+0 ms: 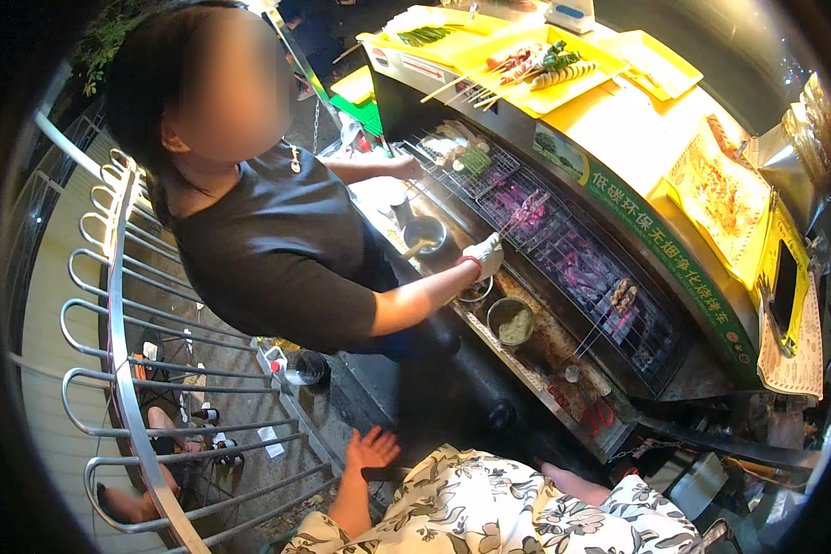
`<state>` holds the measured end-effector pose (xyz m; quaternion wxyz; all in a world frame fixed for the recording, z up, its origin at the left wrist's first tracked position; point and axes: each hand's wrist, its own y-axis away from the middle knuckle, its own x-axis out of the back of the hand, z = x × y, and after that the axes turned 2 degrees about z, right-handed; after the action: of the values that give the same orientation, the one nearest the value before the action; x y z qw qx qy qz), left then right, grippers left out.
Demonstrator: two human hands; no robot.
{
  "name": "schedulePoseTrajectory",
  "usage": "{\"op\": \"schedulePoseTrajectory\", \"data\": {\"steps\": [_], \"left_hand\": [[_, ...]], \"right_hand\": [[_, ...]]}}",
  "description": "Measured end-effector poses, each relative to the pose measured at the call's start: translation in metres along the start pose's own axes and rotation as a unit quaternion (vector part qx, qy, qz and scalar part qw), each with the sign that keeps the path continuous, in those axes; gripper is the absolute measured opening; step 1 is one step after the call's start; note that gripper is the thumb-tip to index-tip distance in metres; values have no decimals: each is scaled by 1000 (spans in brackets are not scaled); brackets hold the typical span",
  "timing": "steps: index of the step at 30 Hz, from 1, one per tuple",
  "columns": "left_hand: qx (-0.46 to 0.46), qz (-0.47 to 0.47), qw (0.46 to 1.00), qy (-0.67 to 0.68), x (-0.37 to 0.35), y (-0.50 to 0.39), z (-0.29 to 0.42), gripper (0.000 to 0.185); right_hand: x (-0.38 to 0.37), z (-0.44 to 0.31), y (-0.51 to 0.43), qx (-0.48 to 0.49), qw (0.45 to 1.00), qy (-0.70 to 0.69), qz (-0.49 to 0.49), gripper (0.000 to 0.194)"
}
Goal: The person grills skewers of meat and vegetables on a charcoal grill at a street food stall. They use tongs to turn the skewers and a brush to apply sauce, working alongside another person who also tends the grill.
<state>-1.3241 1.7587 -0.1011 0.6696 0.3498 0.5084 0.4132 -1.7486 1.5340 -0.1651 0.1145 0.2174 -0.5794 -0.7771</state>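
Observation:
My left hand (pixel 372 449) is held out palm up with its fingers apart, near the metal railing, and holds nothing. My right hand (pixel 548 471) shows only in part beside my floral shirt (pixel 478 498); its fingers are too dim to make out. Before me stands a charcoal grill (pixel 568 266) with glowing coals. A co-worker's gloved hand (pixel 483 257) grips meat skewers (pixel 530 206) over it. Two more meat skewers (pixel 623 296) lie at the grill's near end. Sliced vegetables and other food (pixel 471 161) rest on its far end.
A ledge along the grill bears a metal pot (pixel 424 234), a bowl of pale paste (pixel 512 323) and red-handled scissors (pixel 598 417). Yellow trays (pixel 561 104) of skewers stand on the counter above. The co-worker (pixel 284 263) stands between grill and curved railing (pixel 121 346). A large bottle (pixel 305 368) stands nearby.

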Motion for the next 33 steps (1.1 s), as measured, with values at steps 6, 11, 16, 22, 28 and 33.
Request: {"op": "schedulePoseTrajectory", "data": {"steps": [6,11,16,22,28,33], "left_hand": [[-22,161,910,-382,-17,13,10,78],[192,12,926,-324,45,-27,-37,72],[234,92,876,-411,135,-106,52,67],[157,50,870,-465,129,-122,163,56],[166,65,862,-474,113,-118,234,27],[191,26,841,-505,111,-116,255,38]], "right_hand": [[-34,-49,26,49,999,-23,-1,63],[-50,-64,1,156,984,-15,84,56],[-90,-72,-20,203,975,22,91,49],[-190,-76,-41,264,931,171,186,69],[-260,-64,-51,310,928,66,197,67],[-281,-60,-65,282,947,-31,152,57]]}}
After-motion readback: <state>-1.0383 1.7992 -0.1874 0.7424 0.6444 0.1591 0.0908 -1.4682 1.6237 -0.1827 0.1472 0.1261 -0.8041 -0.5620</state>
